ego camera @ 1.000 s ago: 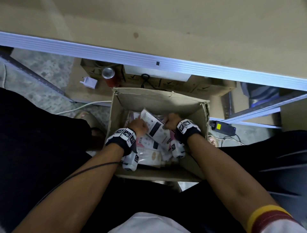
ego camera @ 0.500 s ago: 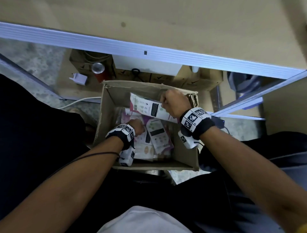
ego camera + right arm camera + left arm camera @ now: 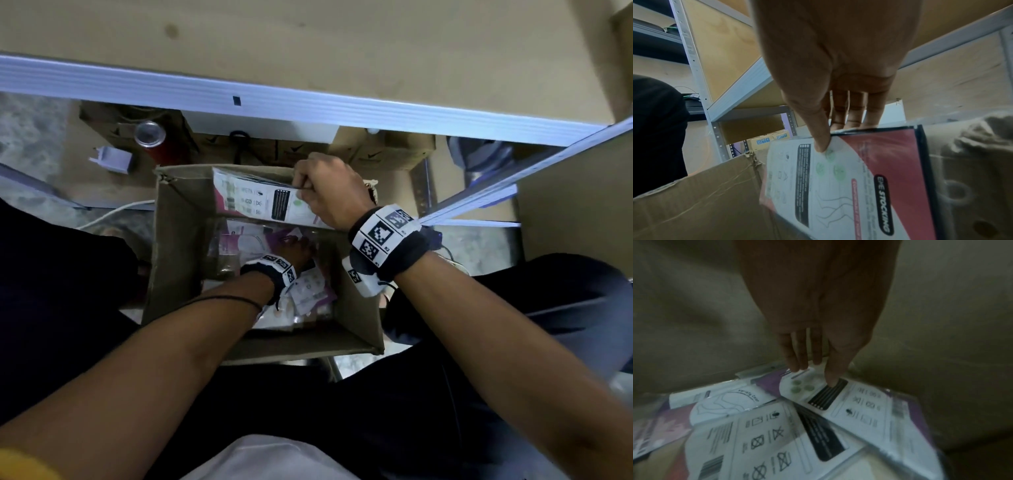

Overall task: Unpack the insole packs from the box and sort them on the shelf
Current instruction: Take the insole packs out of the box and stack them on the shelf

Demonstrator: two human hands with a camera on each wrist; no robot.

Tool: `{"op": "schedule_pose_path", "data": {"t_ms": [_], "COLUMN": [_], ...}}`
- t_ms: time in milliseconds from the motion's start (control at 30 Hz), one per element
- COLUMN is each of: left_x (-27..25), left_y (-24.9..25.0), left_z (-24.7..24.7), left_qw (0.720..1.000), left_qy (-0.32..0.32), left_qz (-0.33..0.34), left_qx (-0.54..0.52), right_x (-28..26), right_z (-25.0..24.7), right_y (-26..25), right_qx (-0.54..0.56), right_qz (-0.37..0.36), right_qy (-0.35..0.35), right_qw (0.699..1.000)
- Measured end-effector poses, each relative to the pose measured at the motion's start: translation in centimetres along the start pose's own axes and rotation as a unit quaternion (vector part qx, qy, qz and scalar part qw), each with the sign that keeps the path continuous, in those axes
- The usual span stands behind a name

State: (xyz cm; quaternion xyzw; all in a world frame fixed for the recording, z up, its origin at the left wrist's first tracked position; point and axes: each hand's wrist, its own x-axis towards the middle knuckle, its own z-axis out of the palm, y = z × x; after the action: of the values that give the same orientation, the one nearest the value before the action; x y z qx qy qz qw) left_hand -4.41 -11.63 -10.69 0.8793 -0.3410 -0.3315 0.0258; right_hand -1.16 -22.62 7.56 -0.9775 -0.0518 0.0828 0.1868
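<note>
Shelf [image 3: 308,51] seen beyond box far wall. Cardboard box [image 3: 178,246] seated on floor below shelf edge. Loose packs [image 3: 777,439] piled on box bottom. One insole pack [image 3: 260,200] held above box far rim, pinched at its end by right hand [image 3: 330,192], thumb on printed face. Left hand [image 3: 298,251] lowered inside box, fingers [image 3: 835,369] straight, released; tip touching pack on pile.

Held pack [image 3: 855,186]: black label reads "ENE STOCKING" — the first letters are uncertain.
Pack lying in the box [image 3: 725,404]: curved print reads "Variety Color".
Other small print: blurred — unreadable.
</note>
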Motion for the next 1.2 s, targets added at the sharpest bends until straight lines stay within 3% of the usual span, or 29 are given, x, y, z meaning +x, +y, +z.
{"op": "schedule_pose_path", "data": {"t_ms": [100,300,433,600,667,900,1033,1200], "left_x": [0.8,2.0,1.3,0.2,-0.2,-2.4,-3.6,-4.6], "left_y": [-0.3,-0.8,-1.7,-1.8,-2.1,-4.5,-6.1,-7.1], "left_z": [0.6,0.6,0.6,-0.1,-0.5,-1.3,-1.3,-0.3], "left_qw": [1.0,0.999,0.998,0.998,0.998,0.997,0.989,0.988], "left_qy": [0.019,-0.038,0.006,0.053,0.06,-0.048,-0.13,-0.148], "left_qz": [0.0,0.024,0.01,0.037,0.005,-0.01,-0.035,-0.041], "left_qx": [0.013,0.029,0.057,0.003,-0.025,0.067,0.054,0.023], "right_x": [0.1,0.2,0.0,-0.3,-0.4,-0.5,-0.4,-0.4], "right_z": [-0.2,-0.1,0.0,0.2,0.3,1.1,1.4,1.5], "right_y": [0.7,0.8,0.8,0.9,0.9,0.6,0.4,0.3], "right_qx": [0.016,0.045,0.055,0.057,0.058,0.057,0.054,0.057], "right_qz": [0.01,0.017,0.018,0.028,0.029,0.031,0.031,0.033], "right_qy": [0.001,-0.007,-0.027,-0.04,-0.04,-0.04,-0.046,-0.048], "right_qw": [1.0,0.999,0.998,0.997,0.997,0.997,0.997,0.997]}}
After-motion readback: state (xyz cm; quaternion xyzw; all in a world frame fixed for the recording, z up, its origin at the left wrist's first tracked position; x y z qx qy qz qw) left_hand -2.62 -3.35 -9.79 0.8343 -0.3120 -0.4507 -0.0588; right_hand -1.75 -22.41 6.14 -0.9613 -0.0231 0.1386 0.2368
